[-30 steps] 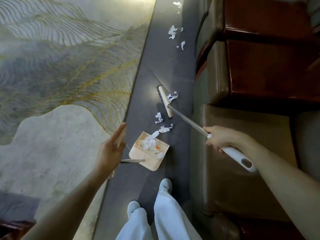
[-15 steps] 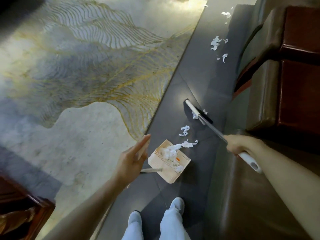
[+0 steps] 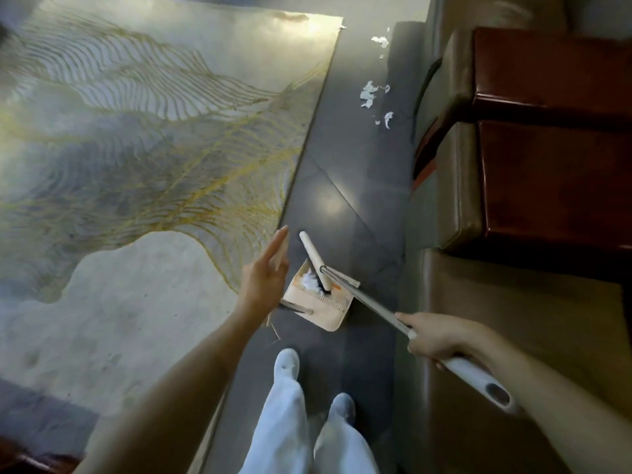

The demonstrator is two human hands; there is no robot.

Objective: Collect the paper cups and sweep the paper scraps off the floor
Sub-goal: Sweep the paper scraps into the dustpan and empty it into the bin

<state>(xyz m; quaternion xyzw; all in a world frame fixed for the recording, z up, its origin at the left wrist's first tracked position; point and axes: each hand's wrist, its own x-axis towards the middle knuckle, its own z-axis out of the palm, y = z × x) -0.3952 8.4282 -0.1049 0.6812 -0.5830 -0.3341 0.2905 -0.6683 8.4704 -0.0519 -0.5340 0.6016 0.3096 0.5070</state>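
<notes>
A beige dustpan (image 3: 330, 311) sits on the dark floor strip just ahead of my feet, with white paper scraps (image 3: 309, 278) piled in it. My left hand (image 3: 263, 283) holds the dustpan's upright handle, forefinger stretched out along it. My right hand (image 3: 432, 336) grips the broom's metal shaft above its white grip. The broom head (image 3: 314, 260) lies across the mouth of the dustpan, touching the scraps. More torn paper scraps (image 3: 369, 94) lie farther up the floor strip, with another small cluster (image 3: 379, 41) beyond. No paper cup is in view.
A large grey rug (image 3: 147, 138) with gold lines covers the floor to the left. Brown leather seats (image 3: 455, 186) with dark red wooden tops (image 3: 554, 179) line the right side. My white shoes (image 3: 287, 364) stand on the narrow floor strip.
The broom head has been drawn back from the open floor to the dustpan, and the loose scraps that lay in front of it are now inside. My left hand has stayed on the handle.
</notes>
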